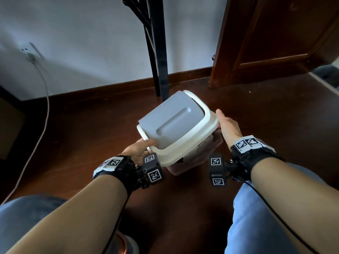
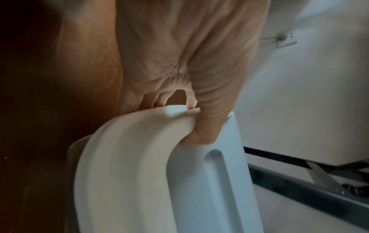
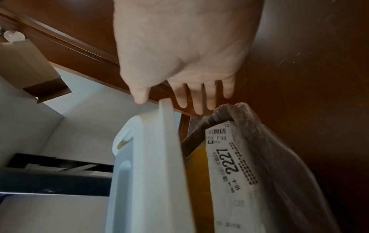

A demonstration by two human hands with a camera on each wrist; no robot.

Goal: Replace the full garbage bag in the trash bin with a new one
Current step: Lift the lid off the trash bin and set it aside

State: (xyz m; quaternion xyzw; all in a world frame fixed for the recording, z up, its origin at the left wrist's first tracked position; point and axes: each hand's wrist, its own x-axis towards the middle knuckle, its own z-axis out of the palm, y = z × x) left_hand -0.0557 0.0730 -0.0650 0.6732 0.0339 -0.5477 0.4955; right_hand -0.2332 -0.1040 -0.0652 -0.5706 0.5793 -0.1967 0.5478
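Lifting the lid (image 1: 176, 125) off the trash bin (image 1: 192, 162).
Left hand (image 1: 136, 150) gripping its near rim; right hand (image 1: 228, 127) spread, just beside the far rim.

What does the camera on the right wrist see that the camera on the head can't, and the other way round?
Only the right wrist view shows the label's barcode and the number 2227 on the cardboard box inside the clear garbage bag, and the right hand from below, fingers straight beside the lid's rim.

Only the head view shows the left hand holding the lid, the white charging cable, the door and the whole gray swing flap.

Both show the white bin lid, the right hand and the wooden floor.
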